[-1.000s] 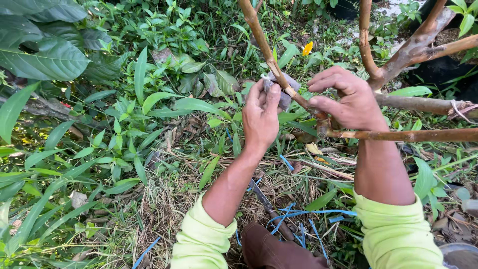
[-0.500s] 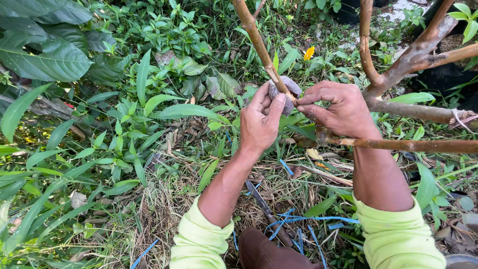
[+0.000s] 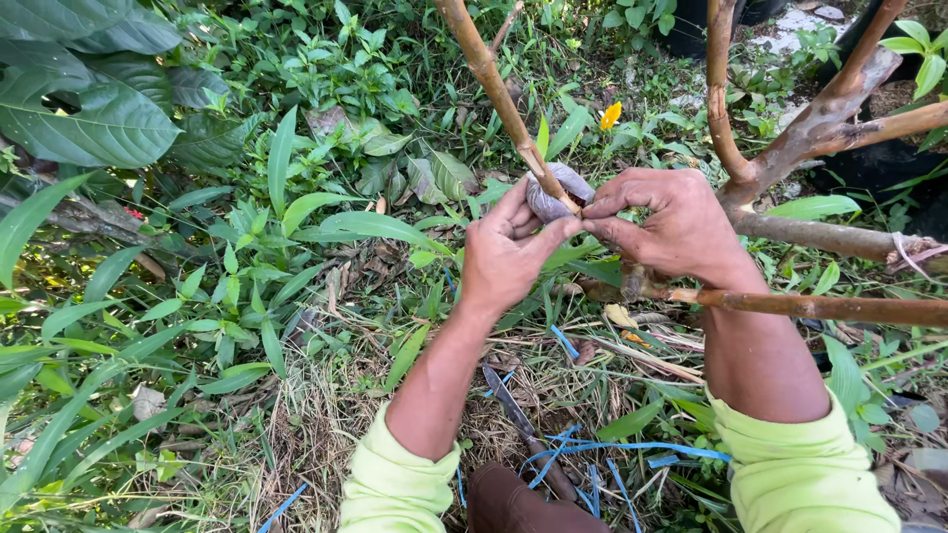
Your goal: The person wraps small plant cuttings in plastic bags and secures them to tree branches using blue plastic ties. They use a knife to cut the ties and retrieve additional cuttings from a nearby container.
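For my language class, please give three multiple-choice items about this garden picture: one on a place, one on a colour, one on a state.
1. Where does the knife lie?
A. on the ground between the forearms
B. in the right hand
C. on the big leaf

2. What colour are the strips on the ground?
A. red
B. blue
C. white

3. How do the hands meet the wrapped bundle on the branch?
A. both away from it
B. only one touches
C. both pinch it

Answers: 1 A, it rests on dry grass; 2 B, plainly blue; 3 C, left hand and right hand close on it.

Grey wrap (image 3: 558,188), brown branch (image 3: 494,84), blue strips (image 3: 632,449)
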